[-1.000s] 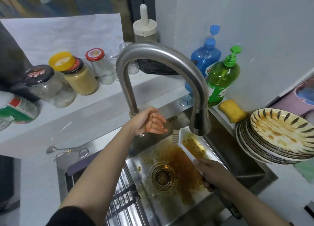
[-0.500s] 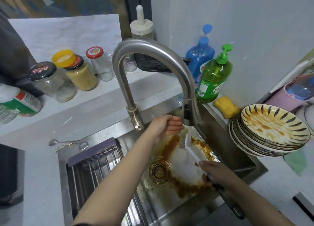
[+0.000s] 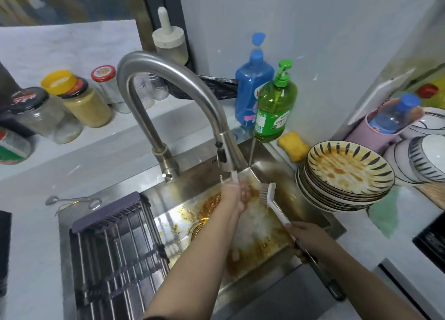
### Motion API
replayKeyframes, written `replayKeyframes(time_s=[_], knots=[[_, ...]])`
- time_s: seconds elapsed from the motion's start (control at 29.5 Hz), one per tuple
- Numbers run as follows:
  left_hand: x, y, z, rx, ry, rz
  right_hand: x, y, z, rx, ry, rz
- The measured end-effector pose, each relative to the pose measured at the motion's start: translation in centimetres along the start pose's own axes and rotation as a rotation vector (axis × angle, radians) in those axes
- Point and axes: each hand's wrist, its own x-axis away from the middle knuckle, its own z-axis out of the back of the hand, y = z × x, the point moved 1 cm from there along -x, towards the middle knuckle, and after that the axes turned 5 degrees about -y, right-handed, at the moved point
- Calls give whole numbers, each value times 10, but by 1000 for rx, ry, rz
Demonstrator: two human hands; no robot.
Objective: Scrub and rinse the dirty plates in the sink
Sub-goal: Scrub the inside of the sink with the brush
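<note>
A stack of dirty patterned plates with orange sauce stains stands on the counter right of the sink. The sink floor is smeared with orange residue, and water runs from the faucet onto it. My left hand is under the stream with blurred, relaxed fingers and holds nothing. My right hand grips the handle of a white dish brush. The brush bristles point up, just right of the left hand. No plate lies in the sink basin.
A dark drying rack covers the sink's left half. Green soap bottle, blue bottle and yellow sponge stand behind the sink. Jars line the left ledge, spoons lie below them, and bowls are far right.
My left hand left the faucet base and moved under the spout. Water started running and washed sauce off the sink floor. The brush shifted slightly right in my right hand.
</note>
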Motion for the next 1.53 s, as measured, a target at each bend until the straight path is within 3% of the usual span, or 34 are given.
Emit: replayKeyframes(time_s=[0.1,0.34,0.41,0.51,0.61,0.75,0.85,0.95,1.05,1.19,1.26,1.36,1.53], knots=[[-8,-5,7,24,54,-77,2,-1,9,15,-30,6],[-10,3,1,313,-66,-44,-3,-12,27,99,-82,26],[-13,2,-2,383,0,-46,-6,-15,32,115,-91,25],[-22,-5,1,305,99,-57,-14,-18,40,131,-116,13],[-28,-7,4,329,118,-91,-17,-20,41,130,-137,28],[-41,-4,9,452,100,-115,-25,-24,42,159,-157,43],[-35,2,5,495,0,-95,-32,-26,42,155,-171,55],[-27,3,-4,341,2,-124,-38,-27,44,142,-166,49],[-35,-7,-2,137,137,-88,-46,-26,45,148,-163,36],[-36,-19,13,276,119,-136,-50,-24,41,141,-178,30],[-34,-21,13,222,83,-103,-51,-24,38,142,-188,33],[-32,-26,16,1,152,-61,-52,-24,36,146,-183,34],[-27,-23,21,138,118,-164,-50,-24,32,147,-211,29]])
